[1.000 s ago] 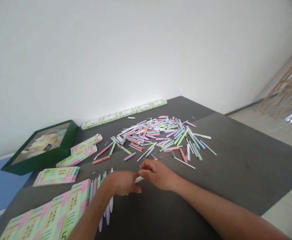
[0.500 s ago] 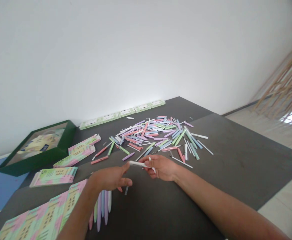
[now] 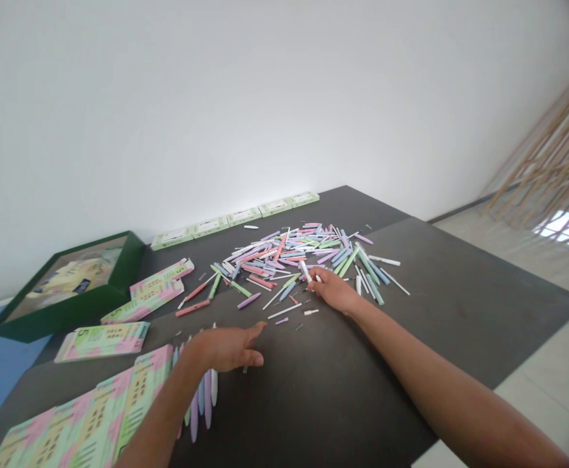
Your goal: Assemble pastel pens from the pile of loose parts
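A heap of pastel pen parts [image 3: 294, 257] in pink, green, blue, purple and white lies spread on the dark table [image 3: 460, 305]. My right hand [image 3: 330, 288] reaches into the near edge of the heap, its fingers closed on a white pen piece [image 3: 305, 270]. My left hand [image 3: 228, 348] lies low over the table with its fingers stretched out and nothing in them. Just left of it is a row of assembled pens [image 3: 201, 400] lying side by side. A small white piece [image 3: 311, 312] rests between the two hands.
Flat pastel cartons [image 3: 82, 419] lie at the near left, with more cartons [image 3: 101, 340] behind them. A dark green tray [image 3: 64, 286] sits at the far left. Small green boxes [image 3: 235, 217] line the back edge by the white wall. Wooden slats [image 3: 552, 162] stand at the right.
My right hand has moved away from my left hand and forward into the heap. My left hand has let go of the white pen and dropped flat beside the pen row.
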`<state>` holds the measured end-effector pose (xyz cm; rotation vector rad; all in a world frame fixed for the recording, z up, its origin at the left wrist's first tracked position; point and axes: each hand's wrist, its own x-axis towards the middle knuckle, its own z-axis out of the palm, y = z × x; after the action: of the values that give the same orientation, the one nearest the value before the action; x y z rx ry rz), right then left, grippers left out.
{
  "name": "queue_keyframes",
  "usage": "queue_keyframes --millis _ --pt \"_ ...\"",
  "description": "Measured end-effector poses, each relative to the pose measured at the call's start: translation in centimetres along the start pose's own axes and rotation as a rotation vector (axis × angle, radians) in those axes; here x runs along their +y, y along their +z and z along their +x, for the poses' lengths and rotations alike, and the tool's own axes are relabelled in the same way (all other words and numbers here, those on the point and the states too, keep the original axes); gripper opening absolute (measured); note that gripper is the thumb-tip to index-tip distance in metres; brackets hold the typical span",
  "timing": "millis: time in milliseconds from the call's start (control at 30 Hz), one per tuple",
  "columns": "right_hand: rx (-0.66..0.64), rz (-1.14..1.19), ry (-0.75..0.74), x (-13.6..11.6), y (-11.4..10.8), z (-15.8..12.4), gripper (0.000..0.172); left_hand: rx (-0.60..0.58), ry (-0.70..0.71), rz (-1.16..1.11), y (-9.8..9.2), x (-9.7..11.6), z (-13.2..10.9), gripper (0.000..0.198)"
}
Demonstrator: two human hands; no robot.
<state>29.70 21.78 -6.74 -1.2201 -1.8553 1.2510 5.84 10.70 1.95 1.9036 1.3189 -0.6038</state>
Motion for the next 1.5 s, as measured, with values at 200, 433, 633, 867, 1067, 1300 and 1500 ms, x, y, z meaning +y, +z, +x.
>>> queue_keyframes --millis 200,433,633,867,1067,1300,1500 --pt "0.099 -0.254 -0.087 -0.7 -0.5 0.0 0.011 -0.022 -0.032 0.007 -0.2 0.1 0.1 0.078" --pt "-0.006 -0.45 -0.187 -2.9 -1.2 -3.7 0.008 -0.049 -0.052 0.05 -0.3 0.6 0.3 0.074" --pt "-0.041 -0.584 -0.189 -2.1 0.0 -6.6 0.008 -0.065 -0.083 0.115 -0.4 1.5 0.2 0.072" --pt "-0.025 -0.645 -0.116 -2.0 0.0 -5.6 0.011 -0.069 -0.11 0.143 -0.2 1.8 0.2 0.071" --pt "-0.021 -0.621 -0.138 -2.1 -0.1 -5.5 0.012 -0.071 -0.081 0.139 -0.2 2.0 0.3 0.069" --pt "0.026 -0.081 -0.089 -2.1 -0.3 -4.5 0.023 -0.037 -0.08 0.149 0.0 1.8 0.2 0.069" --pt "-0.154 0.174 -0.179 -1.6 1.0 -4.5 0.016 -0.027 -0.077 0.122 0.2 1.4 0.2 0.07"
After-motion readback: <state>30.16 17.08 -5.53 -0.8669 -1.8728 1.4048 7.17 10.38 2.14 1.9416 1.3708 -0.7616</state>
